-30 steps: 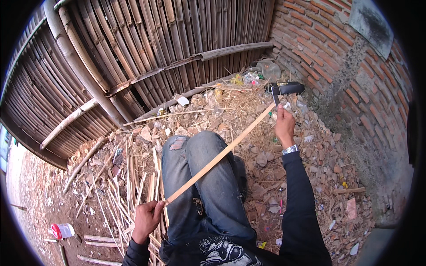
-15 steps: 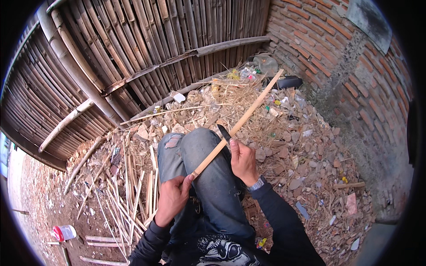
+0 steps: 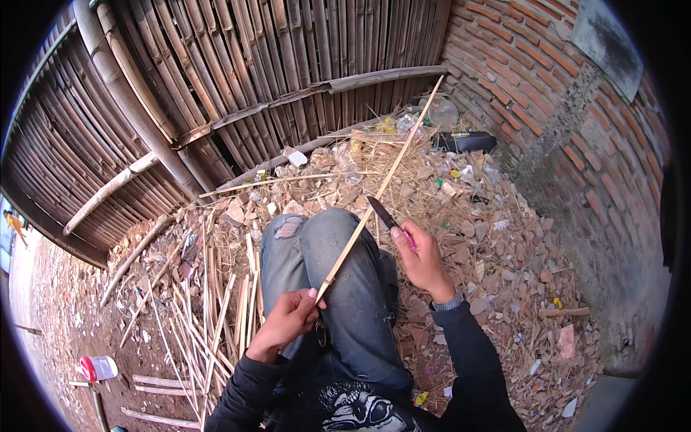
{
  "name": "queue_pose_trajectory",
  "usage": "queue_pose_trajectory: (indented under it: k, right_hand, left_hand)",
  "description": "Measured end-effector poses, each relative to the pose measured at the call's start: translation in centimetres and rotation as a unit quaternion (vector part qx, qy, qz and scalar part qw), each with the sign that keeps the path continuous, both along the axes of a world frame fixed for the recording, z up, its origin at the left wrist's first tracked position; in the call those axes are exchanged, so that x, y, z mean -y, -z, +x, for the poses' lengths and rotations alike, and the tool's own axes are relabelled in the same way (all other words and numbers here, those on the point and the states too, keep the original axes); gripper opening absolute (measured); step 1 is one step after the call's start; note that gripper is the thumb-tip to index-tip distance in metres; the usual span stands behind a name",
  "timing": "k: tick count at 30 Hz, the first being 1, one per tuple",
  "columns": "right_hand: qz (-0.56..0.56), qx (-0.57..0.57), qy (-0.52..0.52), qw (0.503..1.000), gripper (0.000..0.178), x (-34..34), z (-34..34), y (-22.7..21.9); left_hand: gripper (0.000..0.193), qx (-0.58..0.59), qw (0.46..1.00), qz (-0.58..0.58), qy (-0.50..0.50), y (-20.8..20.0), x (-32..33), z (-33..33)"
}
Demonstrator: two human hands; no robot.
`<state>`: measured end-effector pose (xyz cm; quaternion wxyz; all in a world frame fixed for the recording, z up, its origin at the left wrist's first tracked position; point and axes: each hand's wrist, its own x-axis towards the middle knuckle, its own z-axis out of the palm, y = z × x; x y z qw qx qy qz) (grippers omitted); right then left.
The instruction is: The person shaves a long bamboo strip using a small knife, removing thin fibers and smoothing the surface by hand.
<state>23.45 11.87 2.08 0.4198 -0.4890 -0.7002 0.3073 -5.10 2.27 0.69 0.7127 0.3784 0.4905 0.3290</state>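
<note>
My left hand (image 3: 291, 318) pinches the near end of a long pale bamboo strip (image 3: 389, 175), which slants up and away to the right across my bent knee. Its narrow edge seems turned toward me. In my right hand (image 3: 425, 263) is a knife (image 3: 382, 213) with a dark blade and a pinkish handle mostly hidden by the fingers. The blade points up and left, its tip close by the strip; whether they touch I cannot tell. My jeans-covered knee (image 3: 338, 241) lies beneath the strip.
Several split bamboo strips (image 3: 209, 327) lie on the ground to my left, near a red-and-white tub (image 3: 98, 369). A bamboo wall (image 3: 288, 50) rises ahead and a brick wall (image 3: 518, 65) at the right. Rubble (image 3: 497, 266) covers the ground, with a black case (image 3: 466, 141) by the corner.
My right hand with the knife has moved right and toward me, off the strip's middle. The strip has been turned, showing a narrower side, and stands steeper.
</note>
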Motion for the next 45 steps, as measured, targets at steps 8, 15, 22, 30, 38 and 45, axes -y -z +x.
queue_pose_trajectory:
  k: [8, 15, 22, 30, 38, 45]
  right_hand:
    - [0.118, 0.079, 0.200, 0.969, 0.039, -8.8, 3.8, -1.4]
    - [0.117, 0.101, 0.196, 0.968, 0.043, -7.6, 0.1, 0.6]
    - [0.059, 0.091, 0.145, 0.983, 0.053, -10.1, 4.7, -0.7]
    - [0.047, 0.097, 0.127, 0.986, 0.057, -10.0, 3.2, -1.7]
    - [0.081, 0.128, -0.054, 0.987, 0.048, -2.3, -2.7, -0.5]
    - [0.091, 0.138, 0.006, 0.986, 0.044, -2.3, -2.1, 0.8]
  left_hand:
    - [0.040, 0.012, 0.996, -0.090, -0.012, 0.5, 2.7, -2.7]
    - [0.040, 0.010, 0.995, -0.090, -0.035, 0.7, 3.2, -2.4]
    - [0.041, 0.004, 0.999, -0.047, -0.003, 1.0, 2.5, -2.6]
    - [0.043, 0.004, 0.998, -0.057, -0.020, 0.7, 2.2, -2.4]
    - [0.041, 0.011, 0.998, -0.046, -0.034, 0.7, 0.8, -1.1]
    - [0.039, 0.030, 0.997, -0.052, -0.038, -0.9, -0.6, 1.2]
